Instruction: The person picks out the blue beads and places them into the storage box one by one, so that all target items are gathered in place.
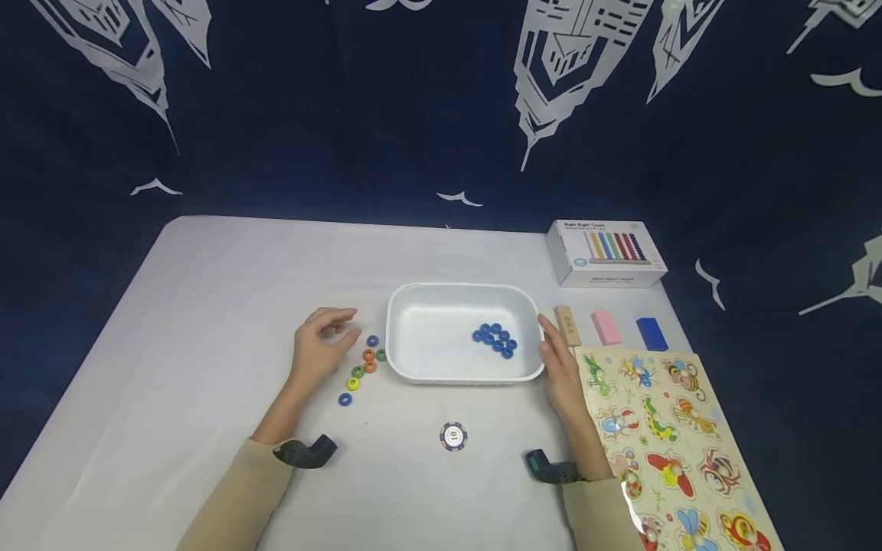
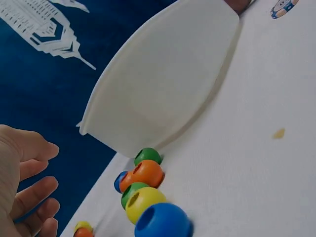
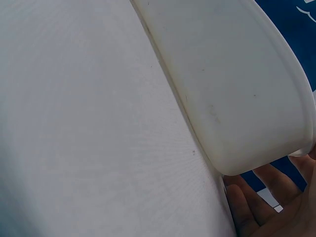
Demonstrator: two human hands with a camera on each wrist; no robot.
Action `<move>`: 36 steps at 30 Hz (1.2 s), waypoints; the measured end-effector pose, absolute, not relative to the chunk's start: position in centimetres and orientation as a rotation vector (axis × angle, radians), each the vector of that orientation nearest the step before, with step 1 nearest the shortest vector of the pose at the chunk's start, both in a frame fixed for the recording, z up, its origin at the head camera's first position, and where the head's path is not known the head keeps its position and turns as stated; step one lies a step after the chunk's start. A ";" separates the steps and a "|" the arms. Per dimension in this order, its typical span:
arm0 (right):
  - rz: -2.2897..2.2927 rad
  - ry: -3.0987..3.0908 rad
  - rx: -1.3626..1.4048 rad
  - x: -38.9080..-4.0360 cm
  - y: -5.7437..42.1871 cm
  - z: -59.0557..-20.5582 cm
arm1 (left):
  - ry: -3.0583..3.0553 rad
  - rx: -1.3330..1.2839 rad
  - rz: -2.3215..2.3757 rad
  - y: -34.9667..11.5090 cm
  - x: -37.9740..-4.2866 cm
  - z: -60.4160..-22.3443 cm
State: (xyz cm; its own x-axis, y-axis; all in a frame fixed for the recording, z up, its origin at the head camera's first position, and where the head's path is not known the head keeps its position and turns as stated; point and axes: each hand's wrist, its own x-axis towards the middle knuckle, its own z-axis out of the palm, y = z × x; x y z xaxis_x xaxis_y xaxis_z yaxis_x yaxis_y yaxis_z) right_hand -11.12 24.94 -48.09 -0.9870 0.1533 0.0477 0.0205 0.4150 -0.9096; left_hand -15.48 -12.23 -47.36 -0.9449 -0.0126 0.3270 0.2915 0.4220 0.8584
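My left hand (image 1: 320, 348) hovers just left of a loose line of coloured beads, its fingers gently bent with nothing between them. Among these beads are an orange bead (image 1: 370, 366), a yellow bead (image 1: 353, 383) and a blue bead (image 1: 345, 399). Two more, yellow and orange (image 2: 83, 230), show low in the left wrist view near that hand. Right of the line stands a white tray (image 1: 427, 371), with several blue beads (image 1: 498, 345) grouped in its right half. My right hand (image 1: 566, 379) rests against the tray's right end, fingers extended along the outside and thumb at the rim.
A poker chip (image 1: 453, 436) lies in front of the tray. To the right are an insect picture board (image 1: 658, 428), a wooden block (image 1: 567, 325), a pink block (image 1: 605, 327) and a blue block (image 1: 651, 334). A white box (image 1: 606, 254) stands at the back right.
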 end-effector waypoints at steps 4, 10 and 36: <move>1.638 -2.525 -0.150 -11.1 24.9 -48.1 | -2.410 -0.251 -1.516 -12.2 -15.9 -48.4; 1.634 -2.519 -0.135 -11.1 24.8 -48.2 | -2.512 -0.309 -1.421 -11.5 -15.9 -49.8; 1.627 -2.518 -0.137 -11.2 25.0 -48.5 | -2.790 -0.240 -1.103 -10.4 -16.0 -48.7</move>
